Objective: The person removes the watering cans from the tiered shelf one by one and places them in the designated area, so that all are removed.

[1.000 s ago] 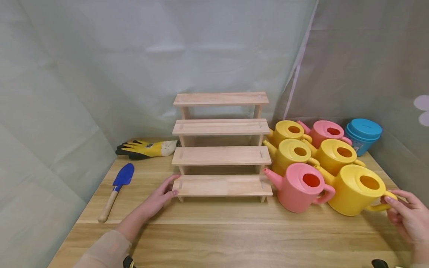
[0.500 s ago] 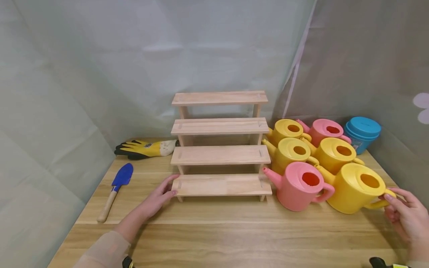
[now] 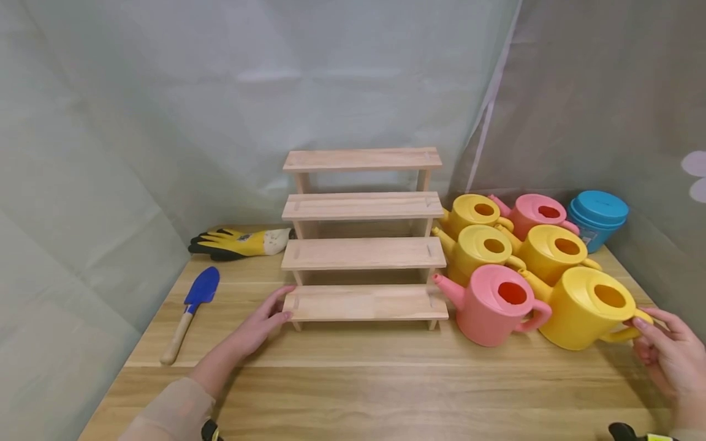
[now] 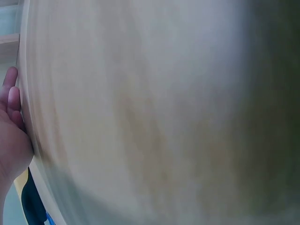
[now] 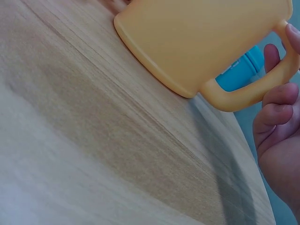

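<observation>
In the head view a wooden four-tier-looking step shelf stands mid-table. My left hand rests against the left end of its lowest step, thumb near the front corner and index finger near the back one. My right hand pinches the handle of the front yellow watering can between thumb and fingers. In the right wrist view, fingers bend at the handle and the can's base is close over the table. A pink watering can stands just left of it, spout toward the shelf.
Several more yellow watering cans and another pink can crowd behind. A blue lidded tub stands in the back right corner. Yellow-black gloves and a blue trowel lie left on the wooden table.
Both hands keep their places at the shelf and the can handle. Only the head view shifts very slightly.
</observation>
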The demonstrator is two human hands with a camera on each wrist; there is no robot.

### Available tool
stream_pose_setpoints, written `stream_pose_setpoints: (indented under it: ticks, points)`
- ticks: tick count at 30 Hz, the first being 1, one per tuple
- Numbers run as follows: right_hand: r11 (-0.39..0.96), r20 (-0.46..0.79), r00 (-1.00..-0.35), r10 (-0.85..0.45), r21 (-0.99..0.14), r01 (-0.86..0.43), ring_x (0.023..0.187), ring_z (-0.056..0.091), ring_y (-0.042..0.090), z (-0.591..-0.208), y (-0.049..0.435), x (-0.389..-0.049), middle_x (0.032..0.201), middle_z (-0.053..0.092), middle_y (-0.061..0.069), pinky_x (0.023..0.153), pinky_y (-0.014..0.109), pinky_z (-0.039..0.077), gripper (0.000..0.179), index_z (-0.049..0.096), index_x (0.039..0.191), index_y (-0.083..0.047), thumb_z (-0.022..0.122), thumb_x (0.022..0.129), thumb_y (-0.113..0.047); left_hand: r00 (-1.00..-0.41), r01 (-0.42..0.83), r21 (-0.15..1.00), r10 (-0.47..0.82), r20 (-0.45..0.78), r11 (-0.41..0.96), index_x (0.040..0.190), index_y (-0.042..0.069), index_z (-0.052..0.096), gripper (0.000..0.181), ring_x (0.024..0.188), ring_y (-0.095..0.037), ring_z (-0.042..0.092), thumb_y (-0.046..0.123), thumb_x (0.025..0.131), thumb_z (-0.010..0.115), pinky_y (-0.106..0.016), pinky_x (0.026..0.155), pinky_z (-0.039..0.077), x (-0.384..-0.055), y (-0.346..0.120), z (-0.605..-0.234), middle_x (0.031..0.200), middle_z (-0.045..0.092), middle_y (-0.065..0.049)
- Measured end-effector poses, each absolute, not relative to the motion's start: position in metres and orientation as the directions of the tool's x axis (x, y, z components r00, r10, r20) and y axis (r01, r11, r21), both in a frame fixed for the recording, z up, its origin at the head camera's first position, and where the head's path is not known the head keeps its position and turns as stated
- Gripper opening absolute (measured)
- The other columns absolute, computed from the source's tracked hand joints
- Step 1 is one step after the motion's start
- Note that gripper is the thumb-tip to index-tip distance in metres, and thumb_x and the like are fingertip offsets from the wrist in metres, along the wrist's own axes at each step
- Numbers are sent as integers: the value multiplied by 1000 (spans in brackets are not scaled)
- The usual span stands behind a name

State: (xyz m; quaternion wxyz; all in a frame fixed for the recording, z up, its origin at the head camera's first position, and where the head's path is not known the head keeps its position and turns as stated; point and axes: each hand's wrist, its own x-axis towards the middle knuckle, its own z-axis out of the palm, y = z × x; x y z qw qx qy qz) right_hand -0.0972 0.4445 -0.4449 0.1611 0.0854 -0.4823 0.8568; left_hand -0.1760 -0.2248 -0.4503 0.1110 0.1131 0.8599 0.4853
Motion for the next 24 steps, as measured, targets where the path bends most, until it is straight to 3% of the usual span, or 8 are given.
stream_pose_setpoints:
  ticks: [11, 17, 24]
  points:
    - [-488, 309, -928, 206, -790, -371, 47, 25, 21, -445, 448, -95, 84, 71, 13, 44, 29, 11, 31, 64, 111, 3, 41, 92, 13, -943, 111, 861, 327, -67, 496, 146, 22, 28, 55, 106, -27, 48, 31, 96, 51, -39, 87, 38, -179, -223, -451, 118, 52, -17]
    - [-422, 346, -924, 166, -822, -383, 47, 26, 20, -444, 451, -93, 86, 70, 11, 42, 29, 11, 33, 63, 113, 2, 40, 93, 14, -937, 149, 848, 346, -42, 508, 146, 20, 30, 55, 109, -29, 48, 31, 96, 52, -41, 89, 39, -180, -224, -451, 123, 51, -17]
    - [-318, 376, -918, 127, -861, -397, 44, 30, 18, -434, 458, -96, 90, 68, 4, 39, 29, 8, 36, 63, 115, 0, 36, 94, 14, -926, 184, 791, 373, -59, 583, 145, 18, 31, 57, 102, -25, 51, 35, 95, 53, -38, 83, 42, -180, -230, -439, 115, 54, -13]
